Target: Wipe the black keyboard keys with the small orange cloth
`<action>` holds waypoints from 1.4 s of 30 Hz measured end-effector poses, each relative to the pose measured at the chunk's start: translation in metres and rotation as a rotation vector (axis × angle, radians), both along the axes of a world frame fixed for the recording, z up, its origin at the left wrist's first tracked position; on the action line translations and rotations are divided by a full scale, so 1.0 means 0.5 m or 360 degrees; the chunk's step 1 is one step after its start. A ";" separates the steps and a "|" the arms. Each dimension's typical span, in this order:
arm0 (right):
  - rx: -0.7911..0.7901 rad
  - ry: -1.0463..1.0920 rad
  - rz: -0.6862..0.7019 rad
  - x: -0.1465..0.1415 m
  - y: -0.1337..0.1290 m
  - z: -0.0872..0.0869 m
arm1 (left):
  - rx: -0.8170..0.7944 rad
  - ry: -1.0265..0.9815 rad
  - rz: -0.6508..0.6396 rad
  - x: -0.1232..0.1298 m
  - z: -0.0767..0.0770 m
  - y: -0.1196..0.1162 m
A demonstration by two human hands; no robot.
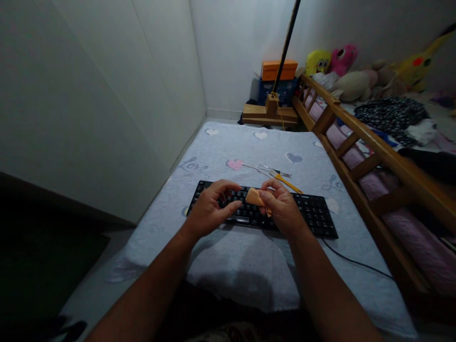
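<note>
The worktop [245,147], under a pale blue cover patterned with hearts, carries everything in use and stands alongside a wooden bed rail [359,130]; the black keyboard [311,202] lies across it, in front of the person, its keys seemingly in place where they show at the right-hand end, though the hands hide part of the middle and left; its cable [356,261] trails off toward the near right edge. The left hand [213,206] is over the left part of the keyboard, thumb and fingers spread apart with nothing visible between them; whether it touches the keys, I cannot tell; the right hand [283,204] is apart from it, thumb and fingers pinched on an orange cloth [254,196], which sits above the middle of the keyboard; just beyond lie a yellow tool [283,180] and a thin wire tool [265,167], neither in hand; I judge the work to be under way rather than finished, since the keyboard is laid out and within reach, the orange cloth is in hand and not set down, and both tools lie out; how much of the keyboard is done or left, the dim view does not show.
</note>
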State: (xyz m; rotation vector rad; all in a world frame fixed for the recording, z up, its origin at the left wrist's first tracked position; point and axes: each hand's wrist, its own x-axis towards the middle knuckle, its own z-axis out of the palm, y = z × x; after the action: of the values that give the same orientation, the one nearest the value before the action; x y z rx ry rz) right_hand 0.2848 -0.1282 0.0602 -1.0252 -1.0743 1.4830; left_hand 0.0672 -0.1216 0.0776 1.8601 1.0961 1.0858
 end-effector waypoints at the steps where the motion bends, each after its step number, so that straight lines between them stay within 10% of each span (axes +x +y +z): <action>1: -0.0020 0.0042 0.0031 -0.004 -0.001 -0.001 | 0.0025 -0.0020 -0.0039 0.007 -0.004 -0.002; 19: -0.0178 0.0284 0.0376 -0.021 -0.005 -0.021 | -0.0002 -0.0397 -0.0106 0.028 -0.038 -0.010; 30: -0.0097 0.0123 0.0358 -0.029 -0.006 -0.024 | -0.0432 -0.1207 -0.0234 0.055 -0.038 -0.022; 42: 0.0090 -0.0136 0.0165 -0.012 0.011 -0.016 | -0.0560 -0.1342 0.0117 0.053 -0.033 0.018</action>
State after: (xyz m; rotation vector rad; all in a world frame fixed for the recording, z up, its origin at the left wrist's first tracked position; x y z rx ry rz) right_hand 0.2788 -0.1229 0.0520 -1.0141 -1.2393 1.4936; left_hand 0.0935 -0.1125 0.0609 0.9260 0.7727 1.4159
